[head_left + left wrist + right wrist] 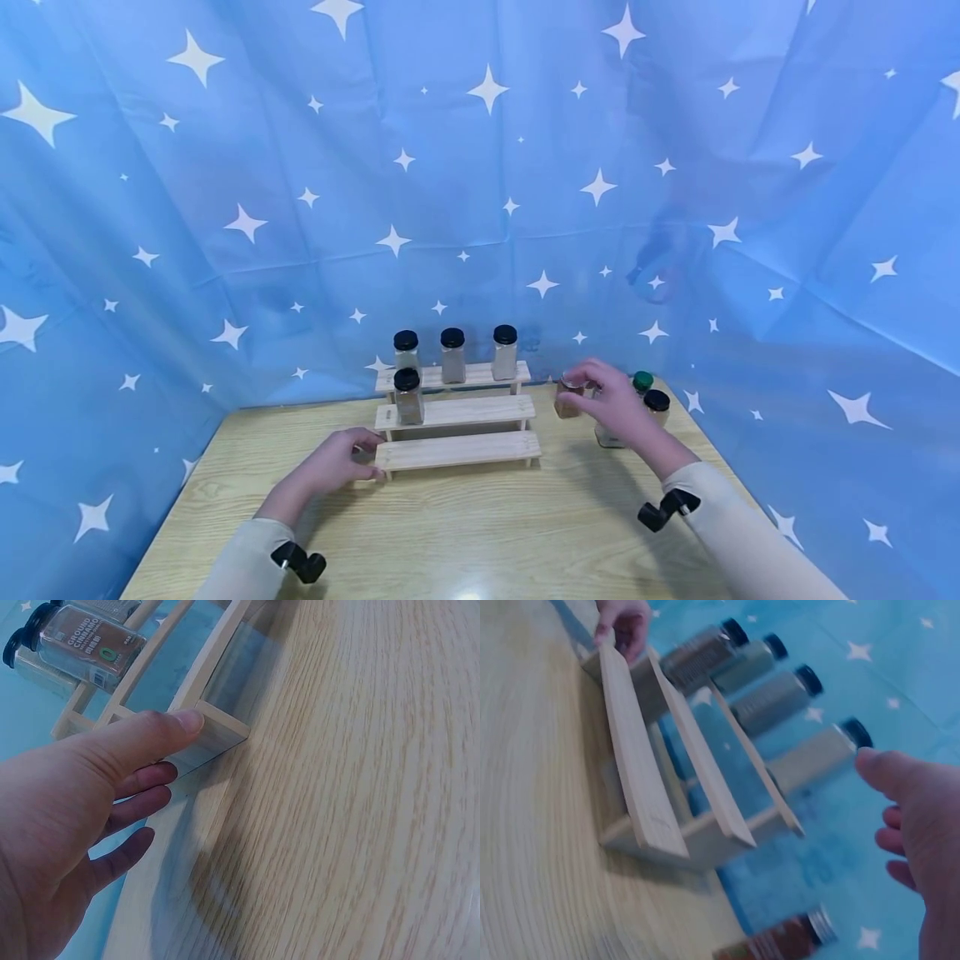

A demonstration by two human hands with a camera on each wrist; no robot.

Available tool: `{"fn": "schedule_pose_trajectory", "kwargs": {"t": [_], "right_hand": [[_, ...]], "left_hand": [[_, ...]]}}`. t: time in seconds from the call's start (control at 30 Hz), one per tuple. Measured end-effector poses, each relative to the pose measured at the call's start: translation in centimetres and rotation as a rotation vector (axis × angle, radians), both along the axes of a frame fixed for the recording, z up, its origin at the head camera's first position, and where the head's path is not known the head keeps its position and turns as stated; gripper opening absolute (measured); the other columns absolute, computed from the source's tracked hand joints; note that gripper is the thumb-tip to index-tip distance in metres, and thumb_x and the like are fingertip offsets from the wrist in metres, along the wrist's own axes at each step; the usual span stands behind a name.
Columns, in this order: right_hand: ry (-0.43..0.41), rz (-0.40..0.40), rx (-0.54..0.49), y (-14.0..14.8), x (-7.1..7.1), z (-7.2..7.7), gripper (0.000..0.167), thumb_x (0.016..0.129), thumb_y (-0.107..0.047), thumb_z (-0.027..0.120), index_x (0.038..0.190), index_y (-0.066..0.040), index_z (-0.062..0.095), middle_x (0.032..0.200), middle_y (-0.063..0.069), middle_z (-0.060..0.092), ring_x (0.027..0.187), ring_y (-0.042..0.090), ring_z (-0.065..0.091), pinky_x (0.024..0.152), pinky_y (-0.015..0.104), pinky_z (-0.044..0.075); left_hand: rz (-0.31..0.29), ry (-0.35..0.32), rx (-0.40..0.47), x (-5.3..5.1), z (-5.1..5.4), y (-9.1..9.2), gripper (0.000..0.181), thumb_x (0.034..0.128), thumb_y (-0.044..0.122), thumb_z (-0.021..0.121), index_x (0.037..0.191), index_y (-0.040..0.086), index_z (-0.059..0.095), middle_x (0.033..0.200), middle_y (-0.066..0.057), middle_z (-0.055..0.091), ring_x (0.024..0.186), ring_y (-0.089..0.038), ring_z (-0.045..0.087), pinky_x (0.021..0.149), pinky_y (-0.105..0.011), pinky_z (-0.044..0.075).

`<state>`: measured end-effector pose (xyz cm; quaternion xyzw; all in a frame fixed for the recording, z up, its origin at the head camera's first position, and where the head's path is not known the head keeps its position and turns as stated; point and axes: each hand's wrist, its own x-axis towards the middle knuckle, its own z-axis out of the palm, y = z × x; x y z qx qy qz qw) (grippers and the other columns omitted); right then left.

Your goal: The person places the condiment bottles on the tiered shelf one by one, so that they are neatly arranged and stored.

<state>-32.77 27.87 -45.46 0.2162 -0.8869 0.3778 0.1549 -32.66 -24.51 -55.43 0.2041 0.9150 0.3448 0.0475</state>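
Note:
A three-tier wooden rack (459, 451) stands on the table, its left end held by my left hand (337, 462). In the left wrist view, the thumb of my left hand (97, 780) lies on the end of the lowest tier (214, 664). Three black-lidded jars stand on the top tier, and a ground cinnamon jar (409, 400) (90, 645) is at the left of the middle tier. My right hand (611, 404) hovers by a reddish-brown jar (567, 403). The right wrist view shows my right hand (922, 817) with fingers apart, away from that jar (776, 941).
Right of the rack, partly behind my right hand and forearm, are a green-lidded jar (642, 382), a black-lidded jar (657, 403) and another clear jar (609, 437). A blue curtain with white stars (480, 208) hangs behind the wooden table (465, 533) and at its sides.

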Motion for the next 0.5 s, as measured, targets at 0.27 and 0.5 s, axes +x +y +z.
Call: {"fn": "schedule_pose_trajectory", "kwargs": {"t": [0.27, 0.5], "right_hand": [[-0.014, -0.062, 0.111, 4.1, 0.0, -0.5, 0.036, 0.098, -0.020, 0.088, 0.130, -0.008, 0.075, 0.128, 0.007, 0.068, 0.121, 0.035, 0.066, 0.103, 0.063, 0.057], [-0.055, -0.104, 0.176, 6.5, 0.0, -1.0, 0.046, 0.099, -0.023, 0.087, 0.136, -0.002, 0.071, 0.140, 0.016, 0.064, 0.130, 0.045, 0.060, 0.108, 0.069, 0.052]], "left_hand": [[0.005, -0.002, -0.001, -0.1, 0.0, 0.0, 0.057, 0.0867, 0.034, 0.098, 0.133, 0.010, 0.076, 0.127, -0.005, 0.075, 0.120, -0.031, 0.070, 0.107, -0.058, 0.057], [-0.001, 0.002, 0.005, 0.3, 0.4, 0.3, 0.055, 0.0866, 0.030, 0.098, 0.133, 0.010, 0.076, 0.129, -0.006, 0.075, 0.118, -0.031, 0.070, 0.107, -0.059, 0.057]]}}
